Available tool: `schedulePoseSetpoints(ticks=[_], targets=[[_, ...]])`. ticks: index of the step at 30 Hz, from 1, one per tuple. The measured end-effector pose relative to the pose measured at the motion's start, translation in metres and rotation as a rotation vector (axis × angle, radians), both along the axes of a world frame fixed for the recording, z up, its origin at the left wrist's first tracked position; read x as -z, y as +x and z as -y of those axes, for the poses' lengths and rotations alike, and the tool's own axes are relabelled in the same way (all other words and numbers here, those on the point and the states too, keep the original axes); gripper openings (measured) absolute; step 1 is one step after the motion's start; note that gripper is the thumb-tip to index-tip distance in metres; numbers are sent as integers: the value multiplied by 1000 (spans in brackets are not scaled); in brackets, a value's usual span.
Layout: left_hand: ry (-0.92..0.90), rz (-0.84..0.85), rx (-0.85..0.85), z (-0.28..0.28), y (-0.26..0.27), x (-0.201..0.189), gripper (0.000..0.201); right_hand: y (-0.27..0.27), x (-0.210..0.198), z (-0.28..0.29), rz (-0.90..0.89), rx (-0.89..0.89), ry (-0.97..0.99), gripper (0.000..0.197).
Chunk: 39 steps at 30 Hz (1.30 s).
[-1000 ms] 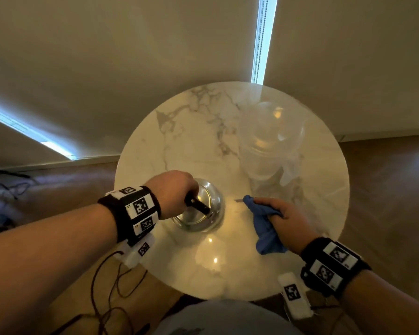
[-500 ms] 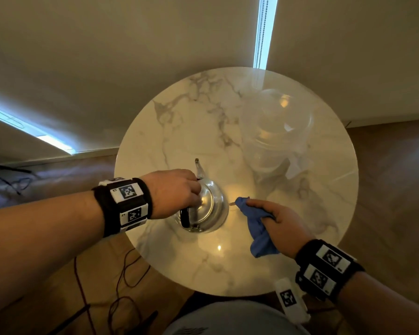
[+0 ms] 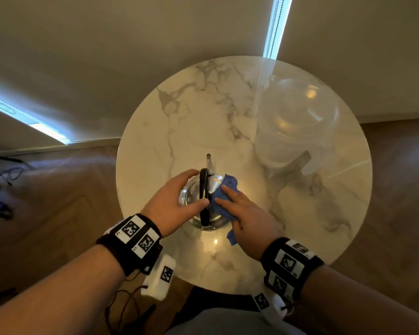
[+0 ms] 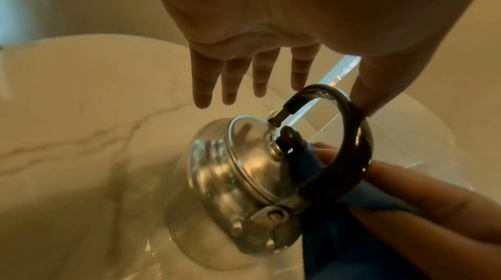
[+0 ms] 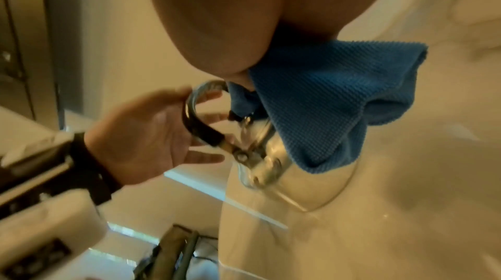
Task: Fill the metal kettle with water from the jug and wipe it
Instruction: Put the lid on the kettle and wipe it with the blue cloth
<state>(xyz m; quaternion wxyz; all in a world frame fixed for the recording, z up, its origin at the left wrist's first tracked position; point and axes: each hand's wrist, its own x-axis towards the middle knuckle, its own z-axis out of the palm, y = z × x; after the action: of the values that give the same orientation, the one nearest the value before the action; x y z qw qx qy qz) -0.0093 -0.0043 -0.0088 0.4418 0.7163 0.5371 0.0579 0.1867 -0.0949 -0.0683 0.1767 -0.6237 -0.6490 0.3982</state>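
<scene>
A: Where does everything stand?

B: On the round tabletop point(image 3: 155, 131) the clear jug point(image 3: 293, 131) is at the far right, and the kettle point(image 3: 194, 197) is near the front, upright.

A: And the hands?

B: The left hand point(image 3: 169, 209) has loose, spread fingers beside the black handle point(image 3: 203, 197); only the thumb touches it. The right hand point(image 3: 247, 218) presses the blue cloth point(image 3: 221, 197) with flat fingers.

A: Advice?

B: I think a firm grip on the handle first, then wipe around the lid.

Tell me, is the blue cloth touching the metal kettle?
Touching. In the right wrist view the blue cloth lies draped over the metal kettle lid, pressed by the right hand.
</scene>
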Motion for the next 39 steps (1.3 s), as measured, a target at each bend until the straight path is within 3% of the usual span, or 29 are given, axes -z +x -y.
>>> schedulePoseSetpoints(ticks=[3, 9, 14, 20, 27, 34, 39], targets=[[-91, 37, -77, 5, -4, 13, 61, -11, 9, -12, 32, 30, 11, 61], [-100, -25, -123, 6, -5, 20, 72, -18, 20, -62, -52, 120, 71, 54], [-135, -57, -123, 4, -8, 21, 74, 2, 10, -19, -46, 209, -42, 56], [-128, -93, -107, 2, -6, 19, 78, -13, 14, -70, 61, 31, 40, 55], [-156, -65, -134, 2, -9, 21, 79, 10, 24, -14, -214, 218, -80, 62], [-147, -61, -112, 1, -9, 24, 51, -9, 28, -88, -492, 419, -215, 24], [-176, -5, -110, 2, -11, 25, 50, 9, 43, -40, -495, 476, -261, 39]])
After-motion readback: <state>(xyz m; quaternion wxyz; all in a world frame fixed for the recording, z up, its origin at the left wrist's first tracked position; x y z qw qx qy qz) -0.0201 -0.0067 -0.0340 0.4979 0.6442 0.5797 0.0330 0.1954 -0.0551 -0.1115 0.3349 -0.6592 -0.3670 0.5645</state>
